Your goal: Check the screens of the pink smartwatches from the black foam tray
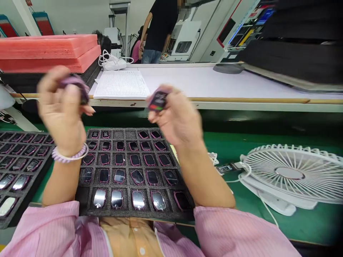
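My left hand (64, 119) is raised at the left, its fingers closed around a purple-framed watch body (79, 89), blurred by motion. In my right hand (182, 119), held up near the shelf edge, is another purple-framed watch body (158, 101); its dark screen is lit with white marks and a red and green patch. Below and between my hands lies a dark grey foam tray (83, 208). Several watch bodies, such as one dark-faced watch (135, 160), sit in its square compartments. Two compartments in the far row and one at the near left hold no watch.
A second foam tray (37, 178) of watches is at left. Pink foam sheets (53, 50), a printed sheet (122, 84) and a white cabled device (115, 63) rest on the raised shelf (182, 80). At right are a white fan (289, 175) and stacked black trays (300, 46). People are beyond.
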Tool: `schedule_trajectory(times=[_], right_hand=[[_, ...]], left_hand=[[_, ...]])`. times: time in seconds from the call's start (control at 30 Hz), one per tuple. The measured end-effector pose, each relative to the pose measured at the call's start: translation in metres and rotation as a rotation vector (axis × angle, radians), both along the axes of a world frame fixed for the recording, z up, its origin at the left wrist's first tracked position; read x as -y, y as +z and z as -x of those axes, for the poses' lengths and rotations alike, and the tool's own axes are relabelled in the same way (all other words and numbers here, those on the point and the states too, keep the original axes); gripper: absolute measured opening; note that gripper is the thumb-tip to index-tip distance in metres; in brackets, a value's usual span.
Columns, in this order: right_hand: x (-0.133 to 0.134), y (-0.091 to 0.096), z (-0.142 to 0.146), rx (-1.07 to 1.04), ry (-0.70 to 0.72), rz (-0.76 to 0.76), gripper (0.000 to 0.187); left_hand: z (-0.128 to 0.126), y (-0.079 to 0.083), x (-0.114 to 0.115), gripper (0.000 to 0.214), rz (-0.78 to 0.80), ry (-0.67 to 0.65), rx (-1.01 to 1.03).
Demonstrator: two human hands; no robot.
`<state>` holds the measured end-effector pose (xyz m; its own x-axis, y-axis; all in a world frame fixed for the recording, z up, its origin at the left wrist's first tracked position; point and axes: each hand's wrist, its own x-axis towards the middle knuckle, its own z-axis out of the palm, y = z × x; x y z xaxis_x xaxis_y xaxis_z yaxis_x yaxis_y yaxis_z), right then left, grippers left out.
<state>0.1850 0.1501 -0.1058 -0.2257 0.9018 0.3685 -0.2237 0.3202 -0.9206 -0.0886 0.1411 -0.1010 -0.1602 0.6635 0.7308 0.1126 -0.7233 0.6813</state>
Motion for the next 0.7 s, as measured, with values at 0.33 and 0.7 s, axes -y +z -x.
schedule_trajectory(times=[0.33,0.7], right_hand=[[-0.081,-0.115,0.037,0.044,0.05,0.437,0.039],[-0.09,-0.142,0.029,0.594,0.0,0.089,0.059]], left_hand=[[-0.041,-0.089,-0.061,0.07,0.779,-0.255,-0.193],[-0.023,-0.126,-0.081,0.059,0.779,0.0,-0.829]])
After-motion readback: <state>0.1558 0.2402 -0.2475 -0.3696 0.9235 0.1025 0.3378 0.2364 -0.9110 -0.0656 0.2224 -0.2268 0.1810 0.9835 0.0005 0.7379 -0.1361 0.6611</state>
